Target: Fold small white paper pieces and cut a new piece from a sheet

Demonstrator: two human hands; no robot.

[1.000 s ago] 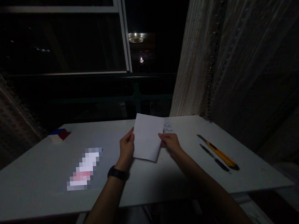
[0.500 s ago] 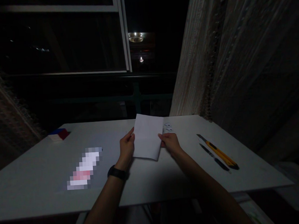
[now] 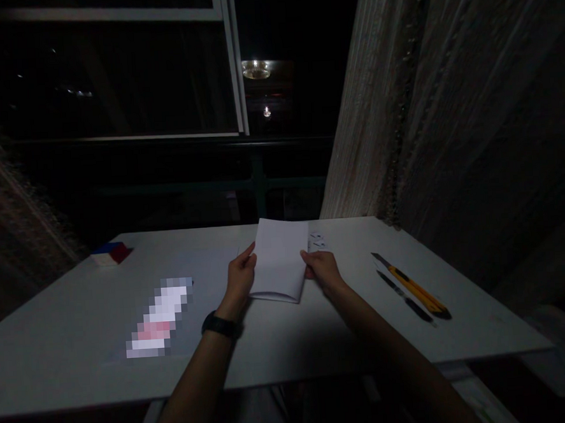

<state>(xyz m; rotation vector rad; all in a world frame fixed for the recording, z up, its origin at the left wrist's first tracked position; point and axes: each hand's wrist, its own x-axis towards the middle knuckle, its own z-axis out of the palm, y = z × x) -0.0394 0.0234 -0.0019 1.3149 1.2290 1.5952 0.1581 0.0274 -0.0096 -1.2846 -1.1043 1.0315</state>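
Note:
A folded sheet of white paper (image 3: 280, 259) is held up over the middle of the table, tilted toward me, with its near edge bowed slightly apart. My left hand (image 3: 241, 274) grips its left edge, thumb on the front and fingers behind. On the right edge, my right hand (image 3: 322, 269) pinches the paper in the same way. The fingertips behind the sheet are hidden. Just beyond my right hand lies a small piece with printed dark marks (image 3: 318, 240), partly covered by the paper. A dark watch (image 3: 220, 326) circles my left wrist.
On the white table (image 3: 291, 358), a yellow utility knife (image 3: 416, 291) and a slim dark craft knife or pen (image 3: 406, 299) lie at right. A pixelated bright phone-shaped object (image 3: 159, 318) is at left. A blue, red and white block (image 3: 111, 253) sits far left. Curtains (image 3: 357, 105) flank a window.
The paper's near edge has opened into a slight curve and its top has dipped a little. Both hands keep their hold, almost in the same place.

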